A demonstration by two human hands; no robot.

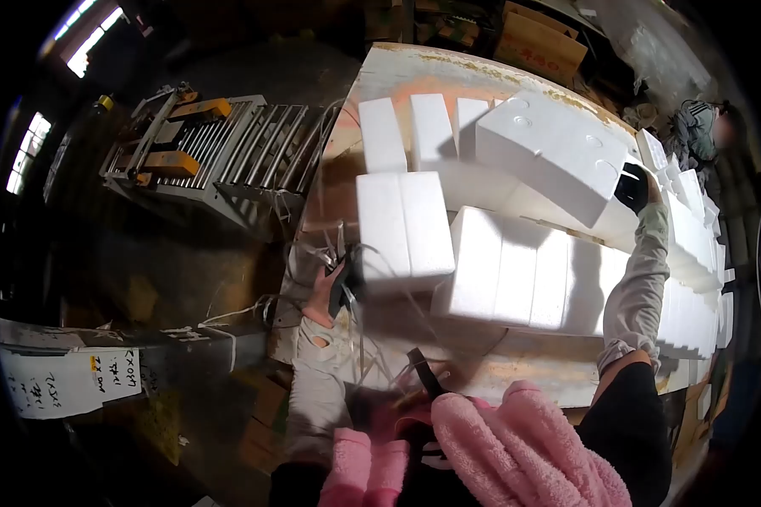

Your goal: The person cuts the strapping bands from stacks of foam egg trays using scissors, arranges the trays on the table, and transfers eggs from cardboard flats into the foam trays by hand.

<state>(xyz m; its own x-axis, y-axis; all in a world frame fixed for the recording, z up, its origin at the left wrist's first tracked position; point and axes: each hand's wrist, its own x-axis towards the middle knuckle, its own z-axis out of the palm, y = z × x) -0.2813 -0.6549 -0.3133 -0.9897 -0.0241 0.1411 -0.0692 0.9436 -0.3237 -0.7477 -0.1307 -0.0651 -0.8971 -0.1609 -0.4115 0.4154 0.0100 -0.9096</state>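
The right hand (632, 188), closed on the foam block (558, 152) at 2 o'clock, should lift level; the left hand (334, 291) grips strapping (372, 355).

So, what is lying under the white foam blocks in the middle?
The foam blocks rest on a worn wooden table, beside loose plastic strapping. The left hand touches one block. The table under the blocks is covered, so anything there cannot be seen.

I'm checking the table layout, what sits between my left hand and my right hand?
In the head view, white foam blocks lie between the left hand and the right hand, on the wooden table.
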